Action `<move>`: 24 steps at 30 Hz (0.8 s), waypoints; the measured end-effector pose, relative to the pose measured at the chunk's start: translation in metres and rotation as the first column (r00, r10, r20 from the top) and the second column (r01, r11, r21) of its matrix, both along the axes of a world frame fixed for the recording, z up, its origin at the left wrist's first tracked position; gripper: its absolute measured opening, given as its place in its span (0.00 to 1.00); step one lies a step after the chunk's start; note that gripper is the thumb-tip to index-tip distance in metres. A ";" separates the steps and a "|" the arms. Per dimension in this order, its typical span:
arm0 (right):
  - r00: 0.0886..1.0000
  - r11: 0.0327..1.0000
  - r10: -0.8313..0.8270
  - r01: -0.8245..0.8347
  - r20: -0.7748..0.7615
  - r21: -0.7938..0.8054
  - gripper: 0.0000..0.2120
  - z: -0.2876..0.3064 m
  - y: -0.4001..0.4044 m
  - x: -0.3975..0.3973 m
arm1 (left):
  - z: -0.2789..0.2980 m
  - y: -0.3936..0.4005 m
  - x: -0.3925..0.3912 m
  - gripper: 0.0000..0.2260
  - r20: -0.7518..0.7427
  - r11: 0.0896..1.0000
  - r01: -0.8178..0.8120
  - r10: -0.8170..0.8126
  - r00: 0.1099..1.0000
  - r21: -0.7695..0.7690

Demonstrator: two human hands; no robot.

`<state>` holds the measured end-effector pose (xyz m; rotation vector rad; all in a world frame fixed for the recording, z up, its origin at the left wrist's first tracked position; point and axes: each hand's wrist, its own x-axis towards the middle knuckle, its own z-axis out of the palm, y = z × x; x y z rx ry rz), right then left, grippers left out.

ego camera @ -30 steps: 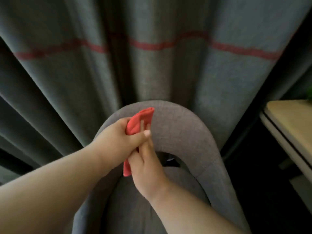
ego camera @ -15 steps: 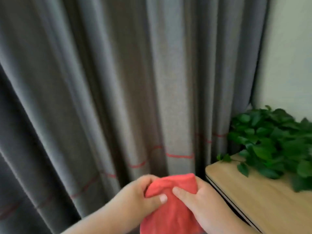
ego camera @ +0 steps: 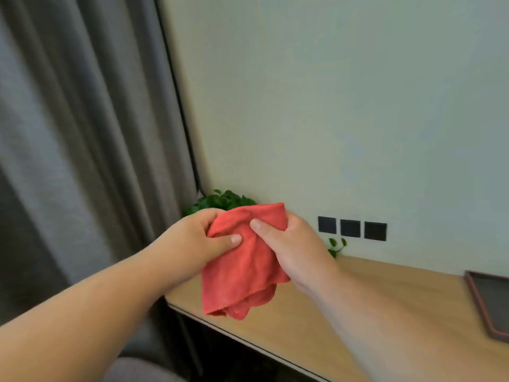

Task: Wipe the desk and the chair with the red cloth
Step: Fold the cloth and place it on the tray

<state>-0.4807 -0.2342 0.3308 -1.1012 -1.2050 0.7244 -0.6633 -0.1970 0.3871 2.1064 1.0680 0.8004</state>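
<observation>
Both your hands hold the cloth point(ego camera: 245, 260) up above the worktop's point(ego camera: 371, 293) left end: left hand point(ego camera: 192, 244) and right hand point(ego camera: 297, 244) each pinch its top edge, fingers clenched on it. It hangs loose, not touching wood. Desk wiping looks about to begin: next, bunch it into one hand and press it flat, clear of the plant point(ego camera: 220, 201).

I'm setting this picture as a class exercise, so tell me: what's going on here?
A person holds a red cloth up in both hands, the left hand and right hand each pinching its top edge, so it hangs above the corner of a wooden desk. The cloth is not touching the desk. A leafy plant stands by the wall behind the hands, and a dark tray lies at the right.
</observation>
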 end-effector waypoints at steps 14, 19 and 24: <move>0.953 0.953 -0.302 0.303 -0.023 0.012 0.13 0.017 -0.192 0.399 | -0.008 -0.127 0.425 0.16 0.371 0.883 0.460 -0.397 0.839 -0.094; 0.942 0.943 -0.331 0.327 -0.060 -0.062 0.10 0.006 -0.247 0.501 | -0.026 -0.163 0.540 0.19 0.451 0.792 0.588 -0.469 0.759 -0.167; 0.918 0.922 -0.380 0.366 -0.115 -0.124 0.11 -0.005 -0.267 0.572 | -0.038 -0.162 0.622 0.21 0.440 0.724 0.661 -0.537 0.720 -0.198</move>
